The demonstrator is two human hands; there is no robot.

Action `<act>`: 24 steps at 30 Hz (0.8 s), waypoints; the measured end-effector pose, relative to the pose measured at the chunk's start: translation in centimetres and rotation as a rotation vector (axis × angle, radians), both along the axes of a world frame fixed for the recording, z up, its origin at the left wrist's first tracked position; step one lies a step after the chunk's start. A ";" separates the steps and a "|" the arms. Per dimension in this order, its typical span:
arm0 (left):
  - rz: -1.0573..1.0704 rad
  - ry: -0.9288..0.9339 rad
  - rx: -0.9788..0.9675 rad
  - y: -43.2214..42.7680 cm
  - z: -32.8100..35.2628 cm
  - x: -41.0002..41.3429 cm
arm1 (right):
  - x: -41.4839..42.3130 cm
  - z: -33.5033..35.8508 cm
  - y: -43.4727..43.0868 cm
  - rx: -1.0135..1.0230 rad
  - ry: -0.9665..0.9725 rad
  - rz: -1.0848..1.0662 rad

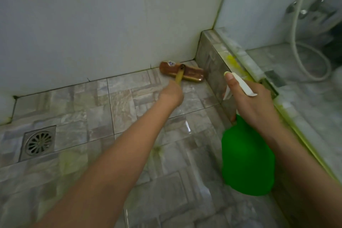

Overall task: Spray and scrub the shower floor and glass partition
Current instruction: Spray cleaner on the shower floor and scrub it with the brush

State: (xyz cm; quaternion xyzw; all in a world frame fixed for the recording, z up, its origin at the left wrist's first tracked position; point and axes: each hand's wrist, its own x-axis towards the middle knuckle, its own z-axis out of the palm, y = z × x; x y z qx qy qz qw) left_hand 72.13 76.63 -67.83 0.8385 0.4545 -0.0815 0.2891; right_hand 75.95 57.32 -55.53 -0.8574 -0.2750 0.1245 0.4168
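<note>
A brown wooden scrub brush (pixel 182 73) lies head down on the tiled shower floor (pixel 103 109), in the far corner where the white wall meets the low tiled curb. My left hand (pixel 171 94) grips its yellow handle just behind the head. My right hand (pixel 249 102) holds a green spray bottle (pixel 248 159) by its white trigger head, nozzle pointing toward the curb. The glass partition (pixel 277 15) rises from the curb on the right. Yellow-green residue streaks the curb top and the partition's base.
A square metal floor drain (pixel 38 142) sits at the left. The low tiled curb (pixel 212 61) bounds the floor on the right. Behind the glass are a shower hose (pixel 303 46) and a chrome tap (pixel 303 12). White tiled wall (pixel 92 24) closes the far side.
</note>
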 end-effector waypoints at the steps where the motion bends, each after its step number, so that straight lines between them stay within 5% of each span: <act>1: 0.006 -0.029 -0.020 -1.8 -0.5 -1.2 | 0.1 0.0 -0.3 -0.014 0.006 0.005; 6: -0.171 -0.049 0.028 -10.7 -2.0 -7.4 | 0.3 0.2 -1.0 -0.055 0.009 -0.004; 13: -0.122 -0.053 0.010 -3.9 -0.5 -4.0 | -0.4 0.5 -0.8 -0.040 -0.056 -0.002; 19: -0.592 0.050 0.322 -13.6 -0.9 -17.4 | -0.8 1.0 -1.4 -0.045 -0.006 0.040; 24: -0.466 0.032 0.243 -10.0 -1.6 -9.8 | -1.9 1.7 -0.5 -0.043 -0.121 0.064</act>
